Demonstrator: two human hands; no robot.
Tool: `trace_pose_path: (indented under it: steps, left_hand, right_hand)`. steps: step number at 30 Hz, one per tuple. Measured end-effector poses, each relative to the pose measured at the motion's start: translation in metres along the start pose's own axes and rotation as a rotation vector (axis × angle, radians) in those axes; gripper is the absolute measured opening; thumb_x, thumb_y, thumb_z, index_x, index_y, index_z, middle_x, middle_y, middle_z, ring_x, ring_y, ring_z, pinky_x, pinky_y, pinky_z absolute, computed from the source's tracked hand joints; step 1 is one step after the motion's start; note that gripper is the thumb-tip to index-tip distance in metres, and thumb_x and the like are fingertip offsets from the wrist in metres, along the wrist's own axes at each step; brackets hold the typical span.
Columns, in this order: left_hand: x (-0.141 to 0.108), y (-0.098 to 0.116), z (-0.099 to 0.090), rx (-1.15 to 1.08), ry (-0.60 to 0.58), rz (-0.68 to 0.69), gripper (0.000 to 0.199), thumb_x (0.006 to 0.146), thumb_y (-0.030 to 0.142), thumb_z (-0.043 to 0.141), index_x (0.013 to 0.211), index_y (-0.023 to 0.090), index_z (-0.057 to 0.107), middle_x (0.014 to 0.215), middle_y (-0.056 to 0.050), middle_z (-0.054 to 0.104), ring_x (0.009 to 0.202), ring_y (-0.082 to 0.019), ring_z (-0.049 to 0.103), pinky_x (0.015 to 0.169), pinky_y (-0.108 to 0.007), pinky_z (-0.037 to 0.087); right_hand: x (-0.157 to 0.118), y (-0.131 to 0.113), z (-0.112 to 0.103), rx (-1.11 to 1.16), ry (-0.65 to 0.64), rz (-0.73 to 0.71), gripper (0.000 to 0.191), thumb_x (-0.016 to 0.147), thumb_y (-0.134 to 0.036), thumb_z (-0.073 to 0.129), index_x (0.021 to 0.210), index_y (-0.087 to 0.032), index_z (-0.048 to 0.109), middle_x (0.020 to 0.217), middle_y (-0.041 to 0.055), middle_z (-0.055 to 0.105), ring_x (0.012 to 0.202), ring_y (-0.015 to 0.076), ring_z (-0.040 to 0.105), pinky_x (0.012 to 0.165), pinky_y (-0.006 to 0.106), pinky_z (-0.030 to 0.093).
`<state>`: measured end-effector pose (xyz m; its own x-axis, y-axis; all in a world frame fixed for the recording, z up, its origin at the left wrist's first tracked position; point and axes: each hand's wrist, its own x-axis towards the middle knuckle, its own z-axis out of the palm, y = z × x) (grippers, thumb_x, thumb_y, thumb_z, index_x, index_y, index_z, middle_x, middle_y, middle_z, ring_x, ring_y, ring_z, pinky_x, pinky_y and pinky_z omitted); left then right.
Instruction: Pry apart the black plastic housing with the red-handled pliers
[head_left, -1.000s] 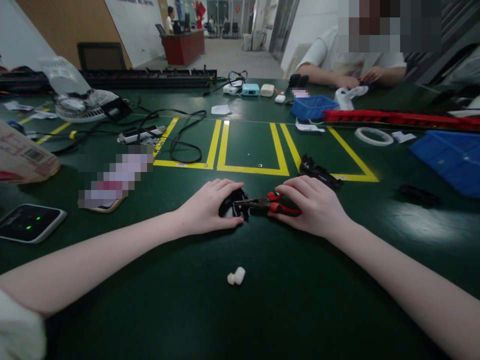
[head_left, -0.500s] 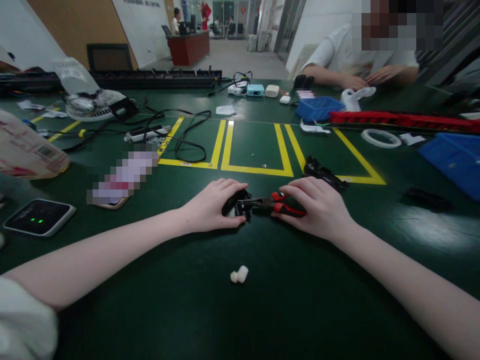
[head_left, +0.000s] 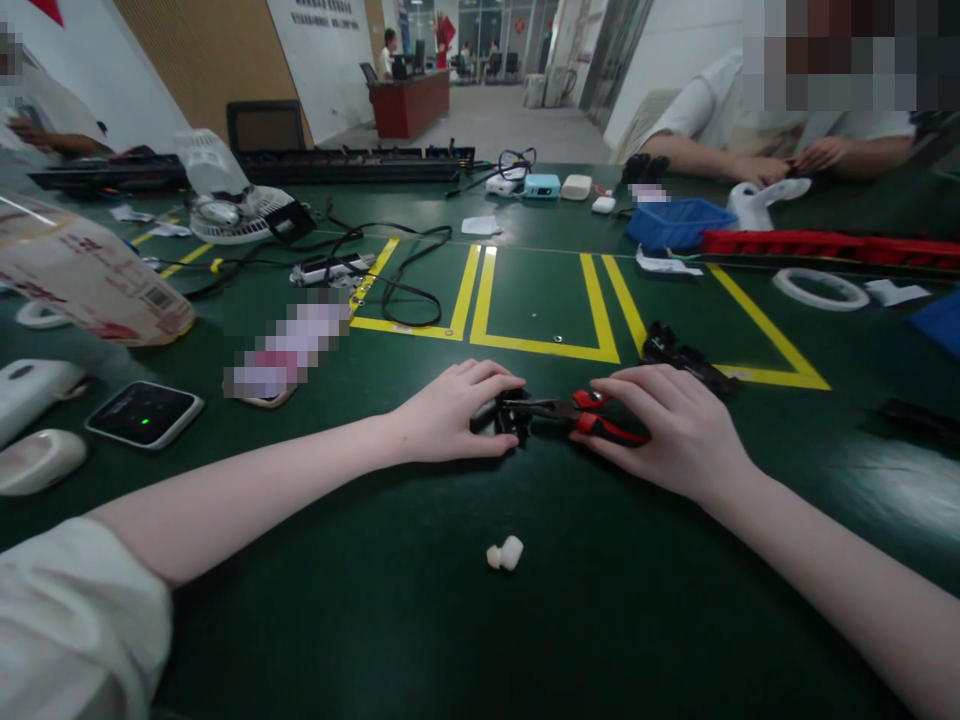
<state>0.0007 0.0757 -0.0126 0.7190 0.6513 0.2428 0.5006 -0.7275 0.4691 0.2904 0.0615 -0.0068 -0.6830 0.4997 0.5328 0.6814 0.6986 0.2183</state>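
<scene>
On the green table, my left hand [head_left: 465, 412] grips a small black part [head_left: 514, 416] between thumb and fingers. My right hand [head_left: 671, 425] holds red-and-black pliers [head_left: 611, 425] by the handles, and their jaws reach onto the black part. The exact point the jaws touch is too small to make out. A small white piece [head_left: 506, 553] lies nearer to me, below my left hand. Just beyond my right hand rests a larger black part [head_left: 686, 358].
A phone [head_left: 289, 355], a device with a green light [head_left: 145, 414] and a plastic package [head_left: 97, 275] are at the left. Farther back stand a white fan [head_left: 232, 205], cables and a blue bin [head_left: 679, 222]. A person sits across the table at the right.
The whole view has swung to the left, so everything appears farther right. Both hands keep their holds on the black part and the pliers.
</scene>
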Motion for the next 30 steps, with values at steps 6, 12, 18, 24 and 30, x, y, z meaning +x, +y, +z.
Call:
trace_pose_path:
  steps: [6,12,18,24,30]
  left_hand:
    - [-0.0005,-0.0009,-0.0006,-0.008,-0.009,0.003,0.059,0.086,0.043,0.067,0.138,0.021,0.048,0.135,-0.010,0.056,0.120,-0.026,0.053,0.105,-0.046,0.045]
    - [0.0001,-0.0018,-0.0007,-0.016,0.013,0.015,0.058,0.086,0.043,0.068,0.136,0.021,0.051,0.132,-0.010,0.058,0.119,-0.026,0.055,0.103,-0.045,0.046]
    - [-0.0012,-0.0026,0.0001,0.138,0.028,0.015,0.069,0.087,0.056,0.064,0.141,0.017,0.046,0.133,-0.013,0.055,0.118,-0.027,0.054,0.100,-0.044,0.044]
    - [-0.0038,-0.0040,-0.0024,0.265,0.042,-0.027,0.072,0.085,0.069,0.059,0.138,0.020,0.051,0.127,-0.012,0.055,0.114,-0.028,0.054,0.097,-0.042,0.043]
    - [-0.0070,-0.0079,-0.0071,0.285,0.053,-0.045,0.054,0.092,0.057,0.055,0.129,0.018,0.055,0.116,-0.009,0.058,0.106,-0.024,0.055,0.093,-0.039,0.042]
  right_hand:
    - [-0.0003,-0.0015,-0.0004,-0.008,-0.005,-0.001,0.040,0.085,-0.046,0.066,0.107,-0.013,0.062,0.095,0.0144,0.067,0.084,0.0248,0.061,0.068,0.038,0.053]
    - [0.0004,-0.0011,-0.0004,-0.015,-0.009,-0.018,0.037,0.084,-0.042,0.067,0.108,-0.013,0.063,0.096,0.0160,0.067,0.085,0.0275,0.062,0.066,0.039,0.051]
    - [-0.0009,0.0027,0.0035,-0.022,0.011,-0.049,0.038,0.084,-0.042,0.067,0.110,-0.016,0.062,0.097,0.0149,0.067,0.083,0.0286,0.062,0.063,0.041,0.051]
    - [-0.0037,0.0066,0.0080,-0.013,0.003,-0.021,0.035,0.086,-0.043,0.062,0.111,-0.019,0.060,0.098,0.0141,0.065,0.084,0.0299,0.062,0.064,0.043,0.051]
    - [-0.0029,0.0052,0.0050,0.007,0.007,-0.017,0.036,0.083,-0.043,0.067,0.112,-0.022,0.061,0.096,0.0123,0.066,0.084,0.0294,0.063,0.062,0.043,0.051]
